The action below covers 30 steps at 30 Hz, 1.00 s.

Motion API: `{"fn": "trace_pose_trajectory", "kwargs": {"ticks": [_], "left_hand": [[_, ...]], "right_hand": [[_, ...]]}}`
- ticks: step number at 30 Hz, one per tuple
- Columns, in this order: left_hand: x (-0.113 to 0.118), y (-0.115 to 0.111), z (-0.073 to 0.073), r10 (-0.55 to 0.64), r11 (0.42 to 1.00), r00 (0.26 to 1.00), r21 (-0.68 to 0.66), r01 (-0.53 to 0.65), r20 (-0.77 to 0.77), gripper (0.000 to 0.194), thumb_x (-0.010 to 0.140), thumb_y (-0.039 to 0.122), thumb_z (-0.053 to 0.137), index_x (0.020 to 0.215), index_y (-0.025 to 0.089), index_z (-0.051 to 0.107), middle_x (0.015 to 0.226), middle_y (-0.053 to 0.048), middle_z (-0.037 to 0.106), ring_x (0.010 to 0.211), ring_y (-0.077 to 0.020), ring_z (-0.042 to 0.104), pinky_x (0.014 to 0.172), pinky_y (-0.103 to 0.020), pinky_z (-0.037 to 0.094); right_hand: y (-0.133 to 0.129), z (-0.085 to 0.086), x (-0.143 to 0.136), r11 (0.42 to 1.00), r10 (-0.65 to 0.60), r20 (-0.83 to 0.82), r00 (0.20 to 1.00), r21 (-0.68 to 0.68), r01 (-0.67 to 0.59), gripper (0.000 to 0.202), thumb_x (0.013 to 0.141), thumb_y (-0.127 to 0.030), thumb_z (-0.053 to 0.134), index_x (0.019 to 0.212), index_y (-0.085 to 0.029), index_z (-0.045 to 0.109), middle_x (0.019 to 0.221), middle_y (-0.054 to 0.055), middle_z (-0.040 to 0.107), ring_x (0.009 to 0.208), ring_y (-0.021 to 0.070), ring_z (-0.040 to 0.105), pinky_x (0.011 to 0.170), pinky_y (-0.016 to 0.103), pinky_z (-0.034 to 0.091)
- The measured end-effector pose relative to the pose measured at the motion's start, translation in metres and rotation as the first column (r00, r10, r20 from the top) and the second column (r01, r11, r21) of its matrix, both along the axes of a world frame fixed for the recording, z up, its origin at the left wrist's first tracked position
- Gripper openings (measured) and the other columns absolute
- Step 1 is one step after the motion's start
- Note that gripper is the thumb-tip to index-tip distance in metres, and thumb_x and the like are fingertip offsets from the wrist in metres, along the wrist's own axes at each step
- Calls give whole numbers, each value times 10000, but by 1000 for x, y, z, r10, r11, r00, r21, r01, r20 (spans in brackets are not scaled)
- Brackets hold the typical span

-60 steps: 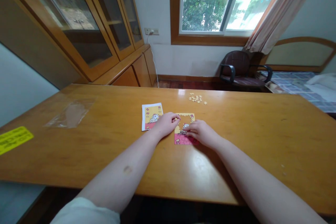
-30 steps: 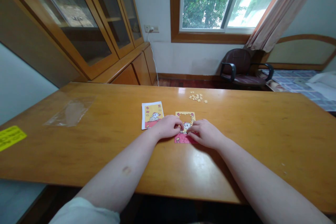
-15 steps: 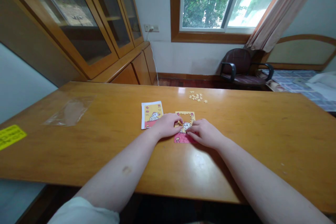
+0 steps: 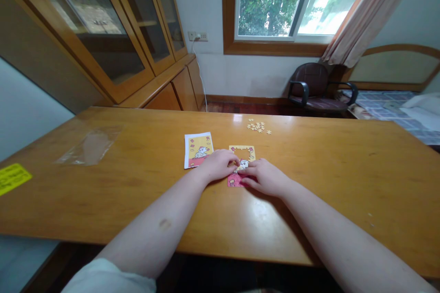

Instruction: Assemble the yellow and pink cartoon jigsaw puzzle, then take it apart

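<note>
A partly filled jigsaw puzzle [image 4: 234, 180], yellow above and pink below with a white animal, lies between my two hands. At its left edge my left hand [image 4: 220, 165] has its fingers curled in; whether a piece is between the fingertips is too small to tell. My right hand [image 4: 266, 177] rests over the lower right of the puzzle, fingers apart and fingertips on its surface. Left of the puzzle lies a picture card [image 4: 197, 146] with a matching design, its lower right corner behind my left hand. Several loose pieces [image 4: 257, 127] lie beyond the puzzle.
The wooden table [image 4: 137, 192] carries a clear plastic bag [image 4: 94, 146] at the left and a yellow label [image 4: 14, 178] at its left edge. Behind it stand a glass-door cabinet [image 4: 161, 71] and a dark armchair [image 4: 311, 84].
My right hand has slid slightly left over the puzzle, and its fingers are spread a little more. My left hand has barely moved.
</note>
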<state>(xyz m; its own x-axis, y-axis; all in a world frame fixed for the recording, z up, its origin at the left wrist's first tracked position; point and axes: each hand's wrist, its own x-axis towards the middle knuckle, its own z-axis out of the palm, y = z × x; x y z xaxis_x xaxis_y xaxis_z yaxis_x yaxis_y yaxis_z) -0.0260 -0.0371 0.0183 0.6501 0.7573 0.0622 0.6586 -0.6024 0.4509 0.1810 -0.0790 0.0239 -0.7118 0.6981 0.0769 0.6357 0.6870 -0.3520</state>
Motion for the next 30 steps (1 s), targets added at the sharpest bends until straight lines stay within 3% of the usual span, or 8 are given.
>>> {"fn": "trace_pose_trajectory", "kwargs": {"ticks": [7,15,30], "left_hand": [[0,-4,2,17,1000,1000,21,-17,3,213,800,319,590,956,229,705,972,-40,708,904,-205,623,808,-302,458],[1,-5,0,46,999,999,0,-46,-20,291,807,461,589,940,230,705,971,-49,709,906,-214,625,805,-304,457],[-1,-2,0,79,997,996,12,-79,-41,210,803,345,587,940,228,696,897,-38,697,822,-206,626,724,-293,455]], "right_hand": [[1,2,4,998,-51,34,998,46,49,285,932,-361,479,968,-222,725,818,61,658,753,163,565,738,304,368],[0,1,0,999,-40,40,998,31,39,286,927,-375,491,1051,-234,707,854,65,657,777,169,564,743,307,368],[1,-2,-2,997,-74,38,997,32,72,329,925,-411,490,1137,-238,671,886,74,649,814,181,565,766,319,365]]}}
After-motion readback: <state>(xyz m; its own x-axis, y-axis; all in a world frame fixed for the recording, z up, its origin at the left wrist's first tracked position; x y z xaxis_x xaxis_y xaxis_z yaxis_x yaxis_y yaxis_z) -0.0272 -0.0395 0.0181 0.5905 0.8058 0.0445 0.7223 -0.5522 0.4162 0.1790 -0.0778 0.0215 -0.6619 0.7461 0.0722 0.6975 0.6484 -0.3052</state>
